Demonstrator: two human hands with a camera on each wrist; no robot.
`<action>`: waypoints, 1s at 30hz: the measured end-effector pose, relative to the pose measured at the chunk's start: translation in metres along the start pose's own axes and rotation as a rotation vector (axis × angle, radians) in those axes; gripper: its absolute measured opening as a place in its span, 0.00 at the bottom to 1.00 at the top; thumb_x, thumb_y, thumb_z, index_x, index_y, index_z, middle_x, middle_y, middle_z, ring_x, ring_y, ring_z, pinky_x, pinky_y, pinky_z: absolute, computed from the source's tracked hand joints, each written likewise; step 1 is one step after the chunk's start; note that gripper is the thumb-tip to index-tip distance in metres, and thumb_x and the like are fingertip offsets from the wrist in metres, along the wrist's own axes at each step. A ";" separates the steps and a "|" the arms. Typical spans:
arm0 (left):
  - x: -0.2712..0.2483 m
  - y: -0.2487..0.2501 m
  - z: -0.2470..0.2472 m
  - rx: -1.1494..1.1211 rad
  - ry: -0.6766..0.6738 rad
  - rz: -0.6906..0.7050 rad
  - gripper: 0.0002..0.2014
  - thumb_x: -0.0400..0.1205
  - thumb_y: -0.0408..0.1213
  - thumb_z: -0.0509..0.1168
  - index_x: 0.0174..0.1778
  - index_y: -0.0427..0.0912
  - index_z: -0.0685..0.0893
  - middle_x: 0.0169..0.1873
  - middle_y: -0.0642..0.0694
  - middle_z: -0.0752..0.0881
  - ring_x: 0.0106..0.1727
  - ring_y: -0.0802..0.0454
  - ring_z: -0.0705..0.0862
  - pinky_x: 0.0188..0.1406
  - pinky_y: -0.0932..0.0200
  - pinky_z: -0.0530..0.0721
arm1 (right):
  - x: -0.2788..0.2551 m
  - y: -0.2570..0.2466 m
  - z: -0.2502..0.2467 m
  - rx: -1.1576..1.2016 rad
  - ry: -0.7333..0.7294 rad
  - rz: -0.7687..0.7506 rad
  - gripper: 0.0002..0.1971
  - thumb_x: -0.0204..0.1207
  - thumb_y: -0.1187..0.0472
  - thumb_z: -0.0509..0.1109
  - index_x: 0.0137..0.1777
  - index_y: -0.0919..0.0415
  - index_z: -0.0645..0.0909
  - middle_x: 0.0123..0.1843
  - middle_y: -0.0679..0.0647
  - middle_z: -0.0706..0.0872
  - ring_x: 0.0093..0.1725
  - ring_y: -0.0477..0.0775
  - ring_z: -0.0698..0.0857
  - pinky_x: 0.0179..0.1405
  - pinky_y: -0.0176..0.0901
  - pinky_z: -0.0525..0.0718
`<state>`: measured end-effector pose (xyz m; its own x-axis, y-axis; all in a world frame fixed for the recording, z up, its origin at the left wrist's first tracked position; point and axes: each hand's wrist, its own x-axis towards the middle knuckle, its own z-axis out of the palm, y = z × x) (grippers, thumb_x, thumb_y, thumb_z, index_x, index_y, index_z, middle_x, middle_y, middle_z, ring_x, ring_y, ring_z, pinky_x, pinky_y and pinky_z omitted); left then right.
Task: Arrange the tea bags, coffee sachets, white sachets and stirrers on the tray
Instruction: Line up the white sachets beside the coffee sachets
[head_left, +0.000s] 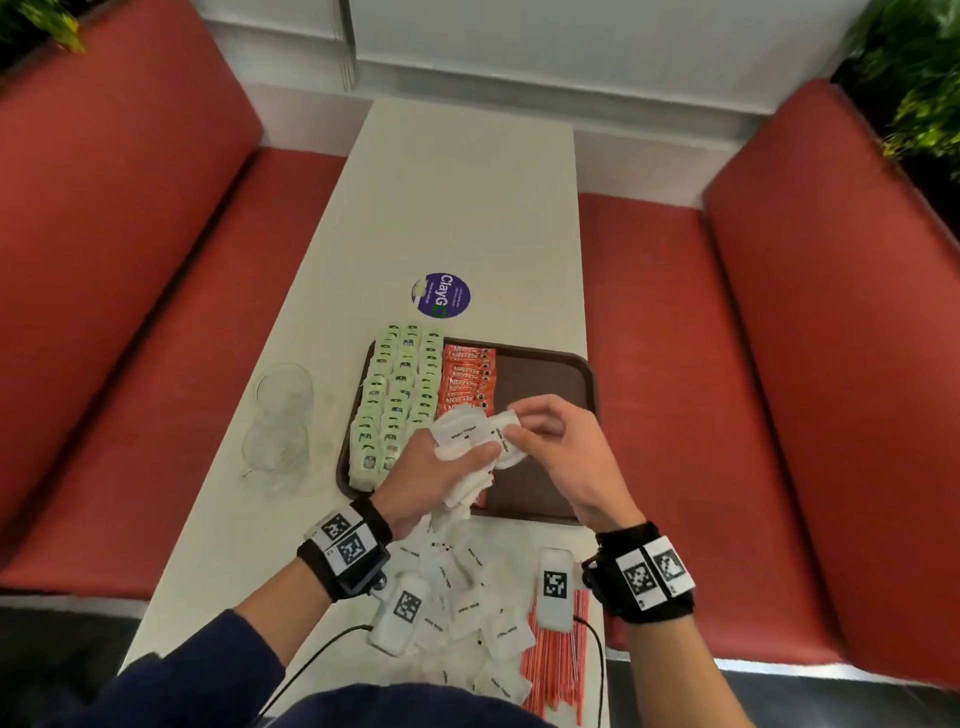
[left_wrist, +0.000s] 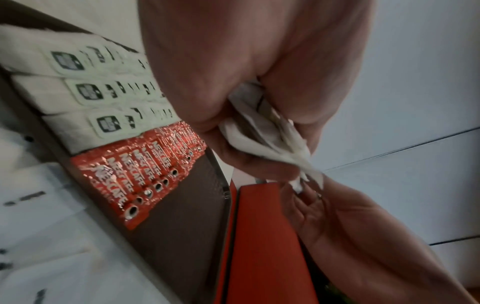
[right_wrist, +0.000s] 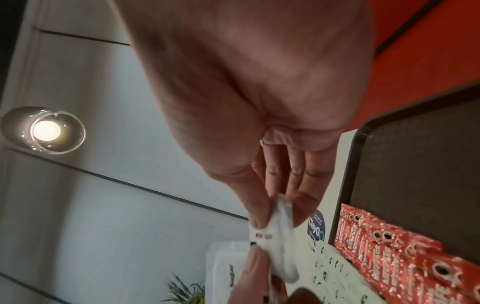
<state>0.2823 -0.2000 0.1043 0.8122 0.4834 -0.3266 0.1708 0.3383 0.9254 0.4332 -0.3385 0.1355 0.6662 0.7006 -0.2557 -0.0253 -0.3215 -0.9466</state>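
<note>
White sachets (head_left: 464, 437): we are gripping a bunch in our left hand (head_left: 431, 478) above the tray (head_left: 545, 374), right hand (head_left: 558, 447) pinching one off it; more are lying loose on the surface (head_left: 457, 197).

Tray (head_left: 550, 374): dark brown, rounded corners, flat on the white table; pale green tea bags (head_left: 395, 400) fill its left part in three overlapping rows, a single overlapping row of red coffee sachets (head_left: 467, 382) lies just right of them, and the right part is bare. White sachets: a bunch (head_left: 465, 441) held above the tray between both hands, the remainder in a loose heap (head_left: 467, 613) on the table nearer the person. Stirrers (head_left: 558, 660): thin, red, bundled lengthwise, lying just right of that heap.
</note>
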 end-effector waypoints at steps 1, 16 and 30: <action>0.004 0.003 0.004 -0.027 0.029 0.008 0.14 0.86 0.39 0.78 0.67 0.42 0.91 0.56 0.39 0.96 0.54 0.44 0.95 0.49 0.53 0.91 | 0.004 -0.002 -0.001 0.009 -0.001 -0.011 0.11 0.83 0.60 0.83 0.63 0.53 0.90 0.51 0.53 0.98 0.54 0.56 0.96 0.61 0.50 0.93; 0.040 -0.002 -0.011 -0.216 0.315 -0.143 0.16 0.81 0.48 0.81 0.61 0.44 0.93 0.47 0.38 0.94 0.46 0.42 0.93 0.42 0.46 0.91 | 0.128 0.055 -0.049 -0.390 0.299 -0.013 0.08 0.85 0.63 0.80 0.59 0.49 0.92 0.48 0.42 0.93 0.47 0.38 0.90 0.57 0.31 0.85; 0.025 -0.005 -0.035 -0.198 0.356 -0.138 0.09 0.88 0.41 0.74 0.46 0.41 0.86 0.23 0.55 0.84 0.24 0.58 0.83 0.24 0.61 0.82 | 0.238 0.090 -0.014 -0.564 0.230 0.002 0.08 0.84 0.64 0.77 0.61 0.53 0.88 0.54 0.55 0.93 0.53 0.60 0.90 0.54 0.54 0.90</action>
<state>0.2819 -0.1611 0.0845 0.5400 0.6596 -0.5228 0.1257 0.5510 0.8250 0.6001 -0.2094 -0.0076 0.8120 0.5643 -0.1490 0.3300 -0.6545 -0.6802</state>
